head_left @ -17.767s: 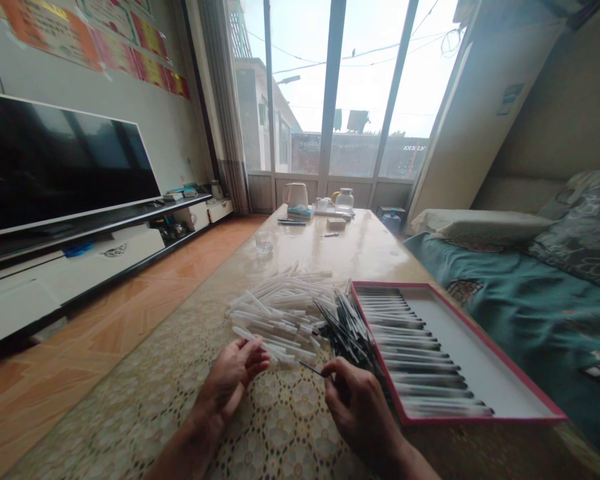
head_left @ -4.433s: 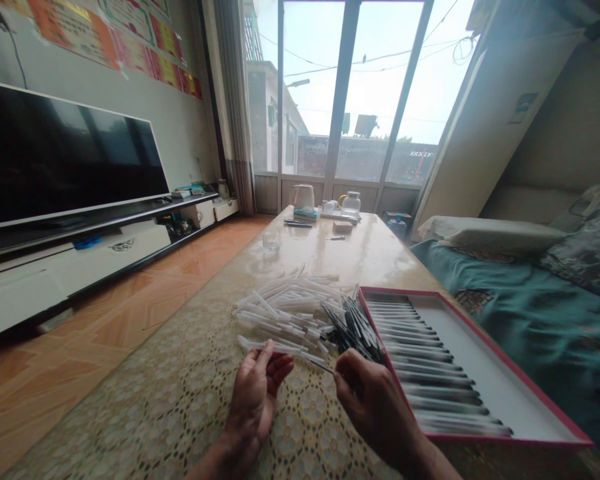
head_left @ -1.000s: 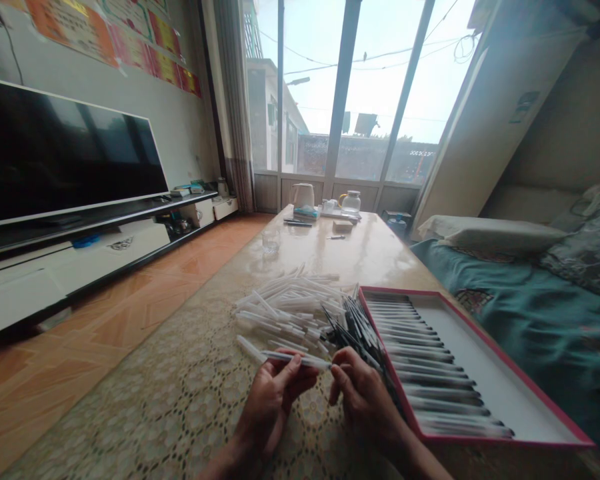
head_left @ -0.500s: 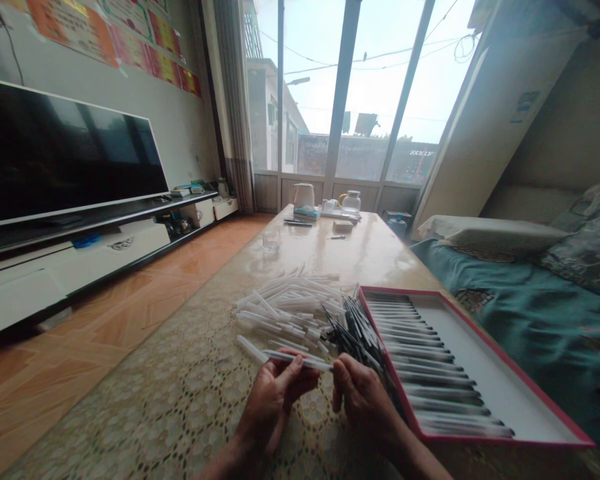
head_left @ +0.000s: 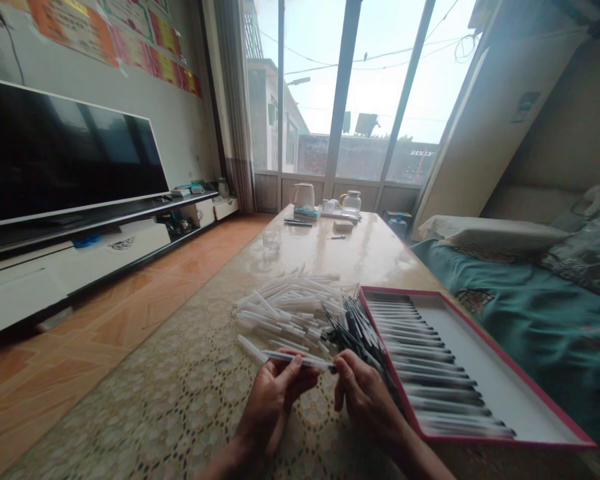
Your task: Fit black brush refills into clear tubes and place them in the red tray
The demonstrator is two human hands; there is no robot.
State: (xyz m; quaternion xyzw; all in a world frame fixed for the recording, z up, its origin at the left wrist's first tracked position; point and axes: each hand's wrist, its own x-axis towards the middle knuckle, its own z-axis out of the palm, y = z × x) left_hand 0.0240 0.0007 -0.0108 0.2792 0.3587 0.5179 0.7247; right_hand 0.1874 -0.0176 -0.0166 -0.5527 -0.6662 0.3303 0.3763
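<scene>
Reference: clock directions are taken from the two hands, 12 o'clock straight ahead along the table.

Left hand [head_left: 273, 407]: at 7 o'clock; thumb and fingers closed narrow around a clear plastic pen barrel [head_left: 297, 360].

Right hand [head_left: 365, 400]: at 5 o'clock; fingertips [head_left: 341, 368] pinched narrow at the barrel's right end. Whether anything else lies within the pinch cannot be told.

Held item: the barrel lies almost level across the gap between the hands, at 12 o'clock, touching both.

Barrel pile: a loose heap of clear plastic tubes [head_left: 285, 310] at 11 o'clock, just beyond the left hand.

Refill bundle: thin black-tipped rods [head_left: 355, 331] at 1 o'clock, lying against the right side of the pile and just beyond the right hand.

Tray: a red-rimmed white box [head_left: 485, 380] at 3 o'clock, just beside the right hand, with assembled pens in parallel rows along its left side.

Work surface: a lace-patterned table cover [head_left: 155, 400] under the hands.

Far table end: a glass tumbler [head_left: 271, 241], an electric kettle [head_left: 303, 197] and a glass jug [head_left: 352, 202] at 12 o'clock, well apart from the hands.
</scene>
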